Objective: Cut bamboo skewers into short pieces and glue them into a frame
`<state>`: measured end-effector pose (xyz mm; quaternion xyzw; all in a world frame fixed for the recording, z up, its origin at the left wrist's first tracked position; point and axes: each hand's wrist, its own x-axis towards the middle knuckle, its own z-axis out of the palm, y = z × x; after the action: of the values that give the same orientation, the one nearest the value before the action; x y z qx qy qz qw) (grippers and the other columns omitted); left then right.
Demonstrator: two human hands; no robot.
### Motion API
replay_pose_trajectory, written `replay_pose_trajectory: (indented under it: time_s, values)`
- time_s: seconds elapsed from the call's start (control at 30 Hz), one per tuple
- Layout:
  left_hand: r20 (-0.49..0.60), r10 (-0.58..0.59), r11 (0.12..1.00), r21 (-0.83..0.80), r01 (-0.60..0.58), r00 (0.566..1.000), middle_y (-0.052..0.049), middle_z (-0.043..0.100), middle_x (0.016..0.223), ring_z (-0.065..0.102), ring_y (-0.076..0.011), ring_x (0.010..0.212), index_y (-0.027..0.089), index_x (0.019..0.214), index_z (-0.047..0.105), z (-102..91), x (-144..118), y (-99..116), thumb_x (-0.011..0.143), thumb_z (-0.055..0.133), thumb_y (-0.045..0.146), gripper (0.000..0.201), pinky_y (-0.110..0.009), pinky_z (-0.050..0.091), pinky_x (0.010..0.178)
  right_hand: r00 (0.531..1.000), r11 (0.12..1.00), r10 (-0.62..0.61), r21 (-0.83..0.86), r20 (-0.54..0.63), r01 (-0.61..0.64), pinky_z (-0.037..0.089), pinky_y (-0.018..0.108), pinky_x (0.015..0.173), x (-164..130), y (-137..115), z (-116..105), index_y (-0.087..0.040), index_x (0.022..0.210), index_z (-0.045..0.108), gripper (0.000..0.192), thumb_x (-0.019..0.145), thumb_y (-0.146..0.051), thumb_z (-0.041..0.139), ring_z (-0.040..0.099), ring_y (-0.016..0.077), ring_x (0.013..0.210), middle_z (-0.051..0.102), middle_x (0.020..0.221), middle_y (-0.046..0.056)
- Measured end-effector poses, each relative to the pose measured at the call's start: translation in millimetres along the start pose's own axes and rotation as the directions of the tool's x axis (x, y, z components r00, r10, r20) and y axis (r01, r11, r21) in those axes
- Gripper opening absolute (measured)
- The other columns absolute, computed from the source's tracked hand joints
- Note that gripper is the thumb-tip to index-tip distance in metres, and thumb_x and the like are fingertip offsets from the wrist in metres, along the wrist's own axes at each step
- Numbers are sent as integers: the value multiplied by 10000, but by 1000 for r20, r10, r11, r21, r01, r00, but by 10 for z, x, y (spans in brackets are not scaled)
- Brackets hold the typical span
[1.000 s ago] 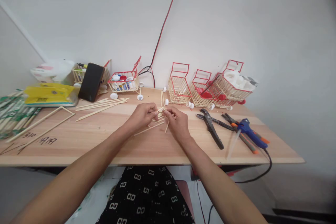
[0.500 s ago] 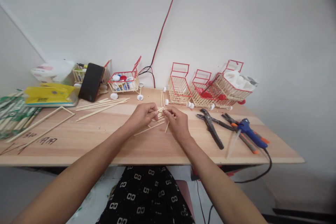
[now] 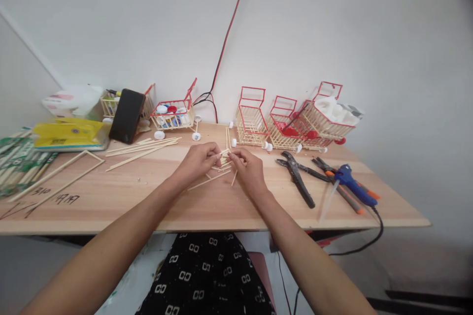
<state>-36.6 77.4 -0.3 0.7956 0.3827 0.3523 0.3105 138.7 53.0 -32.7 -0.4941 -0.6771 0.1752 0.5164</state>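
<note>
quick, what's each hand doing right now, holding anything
Left hand: fingers closed, pinching the short wooden sticks just above the table.
Right hand: fingers closed, pinching the same sticks from the other side.

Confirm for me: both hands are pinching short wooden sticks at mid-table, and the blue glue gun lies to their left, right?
Not quite. Both hands, left hand and right hand, do pinch short wooden sticks at mid-table, but the head view shows the blue glue gun lying to their right, beside the pliers.
</note>
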Motion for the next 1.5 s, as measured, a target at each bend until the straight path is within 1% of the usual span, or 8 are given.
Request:
replay_pose_trajectory:
  time_s: [0.2,0.3,0.4,0.6,0.73,0.87,1.1,1.5]
  values:
    - [-48,13,999,36,-12,999,-28,701,713,633,-150,679,152,758,641,-19,10,29,808,541,244,145,-226,442,638,1000,999,-21,-41,-12,20,442,281,741,3,8,-9,-223,874,686,172,870,-316,541,623,181,829,705,851,18]
    - [-85,-20,999,42,23,996,-17,685,682,582,-120,555,148,826,684,-15,10,44,805,559,258,168,-207,421,549,999,997,-44,-68,-23,42,438,284,750,12,-1,-18,-217,863,685,165,865,-308,548,609,177,822,695,873,24]
    - [-95,-53,998,-30,50,994,-14,672,661,546,-98,469,143,864,694,3,2,60,806,569,261,182,-199,422,494,997,995,-67,-82,-34,64,439,288,754,18,-7,-20,-214,856,681,160,866,-307,551,598,182,830,684,872,35]
    - [-145,-71,992,-113,54,987,-49,713,739,616,-129,585,127,843,716,33,-10,84,770,620,248,171,-207,484,545,995,993,-91,-75,-38,88,444,296,765,17,-1,-11,-212,870,680,153,869,-295,552,595,185,830,678,869,40]
    - [-166,-73,995,-77,60,983,-58,739,793,635,-141,612,142,876,739,54,-8,47,781,611,246,190,-219,492,571,996,993,-88,-78,-28,86,445,300,770,21,-6,-12,-211,874,680,155,872,-292,548,593,186,835,679,877,44]
    - [-202,-12,1000,15,15,979,-62,751,855,657,-163,682,161,873,752,72,-7,-5,798,600,253,193,-232,490,611,996,994,-85,-75,-22,83,443,284,743,21,-14,-13,-208,877,683,154,871,-291,554,589,175,811,675,870,38]
    - [-184,54,991,133,-29,981,-52,749,793,651,-162,682,166,821,756,73,-14,-40,810,590,235,180,-233,453,627,997,995,-79,-62,-22,77,437,284,719,21,-7,6,-205,851,681,156,868,-295,555,592,176,803,677,853,38]
    - [-173,17,994,106,2,985,-39,722,675,616,-139,570,155,807,757,69,-11,-19,794,597,208,169,-223,427,566,996,995,-88,-55,-18,87,432,276,715,14,-3,8,-201,861,681,131,871,-262,566,586,168,786,670,842,28]
